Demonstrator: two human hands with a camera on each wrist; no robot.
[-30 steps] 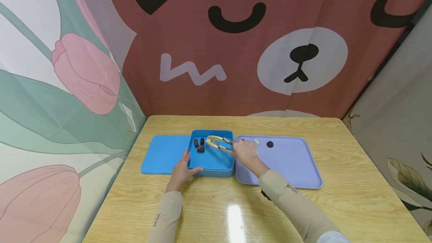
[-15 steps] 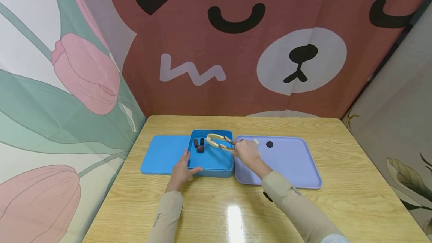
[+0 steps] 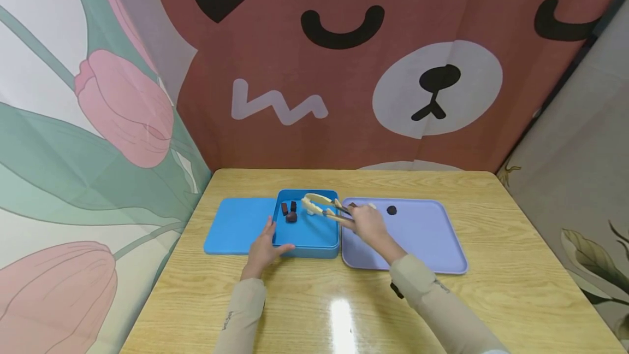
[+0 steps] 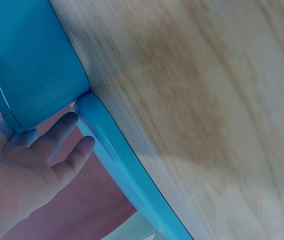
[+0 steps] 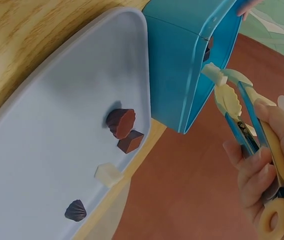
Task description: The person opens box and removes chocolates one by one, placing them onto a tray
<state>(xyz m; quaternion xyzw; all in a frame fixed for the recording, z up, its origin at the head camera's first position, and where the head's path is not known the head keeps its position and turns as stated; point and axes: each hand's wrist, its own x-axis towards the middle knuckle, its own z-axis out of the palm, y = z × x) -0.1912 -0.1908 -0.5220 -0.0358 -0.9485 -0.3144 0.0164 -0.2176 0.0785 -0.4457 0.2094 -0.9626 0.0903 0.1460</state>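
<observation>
My right hand (image 3: pixel 369 224) grips yellow-and-blue tongs (image 3: pixel 319 201), whose tips are over the blue box (image 3: pixel 314 248). At those tips is a small white chocolate (image 5: pixel 213 73), seen in the right wrist view. Inside the box, toward the left, lie a dark round chocolate (image 3: pixel 291 217) and two dark bar-shaped chocolates (image 3: pixel 284 209). My left hand (image 3: pixel 262 251) spreads across the box's front left corner, thumb along the front and fingers by the left side. In the left wrist view its extended fingers (image 4: pixel 56 136) touch the box, with some fingertips behind the wall.
Right of the box stands a lilac tray (image 3: pixel 417 255) with a fluted chocolate (image 5: pixel 121 122), a brown cube-like one (image 5: pixel 130 142), a white one (image 5: pixel 108 174) and a dark shell-like one (image 5: pixel 75 211). A flat blue lid (image 3: pixel 239 225) lies left of the box on the wooden table (image 3: pixel 295 305).
My right hand and the tongs have shifted slightly right and back from the chocolates in the box. A white piece now shows below the tong tips. My left hand stays put.
</observation>
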